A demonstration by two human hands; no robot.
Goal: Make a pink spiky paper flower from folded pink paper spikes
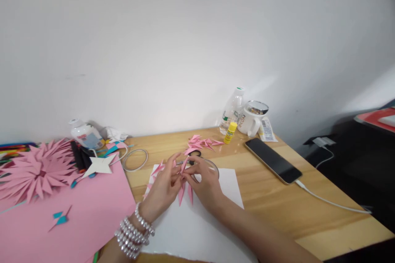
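Observation:
My left hand (168,183), with pearl bracelets (134,234) at the wrist, and my right hand (205,181) meet over a sheet of white paper (197,230). Between them they pinch a pink folded paper piece (182,195), its pointed tips showing above and below the fingers. The fingertips of both hands are closed on it, and its middle is hidden by them. More pink folded points (158,168) lie on the sheet beside my left hand. Just behind the hands are black-handled scissors (195,153), partly covered, and a pile of pink folded pieces (202,143).
A yellow glue stick (231,132), a plastic bottle (236,107) and a white mug (249,121) stand at the back right. A phone (273,160) with a white cable lies right. On the left are pink paper flowers (40,172), pink sheets (101,213) and a tape roll (135,160).

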